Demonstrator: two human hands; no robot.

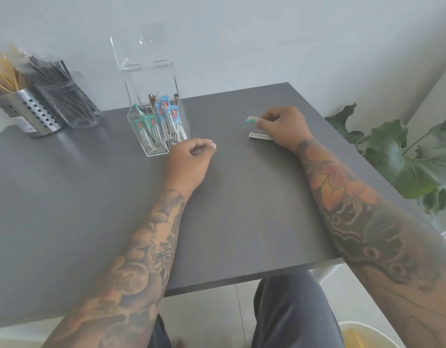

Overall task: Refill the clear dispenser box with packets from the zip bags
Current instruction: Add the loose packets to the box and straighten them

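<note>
Head view, dispenser box (158, 126) beside loosely curled left hand (189, 159), right hand (283, 126) pinching packet (252, 119)

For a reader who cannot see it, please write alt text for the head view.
The right hand pinches a green packet over a grey table; the left hand rests curled beside a clear dispenser box of packets.
</note>
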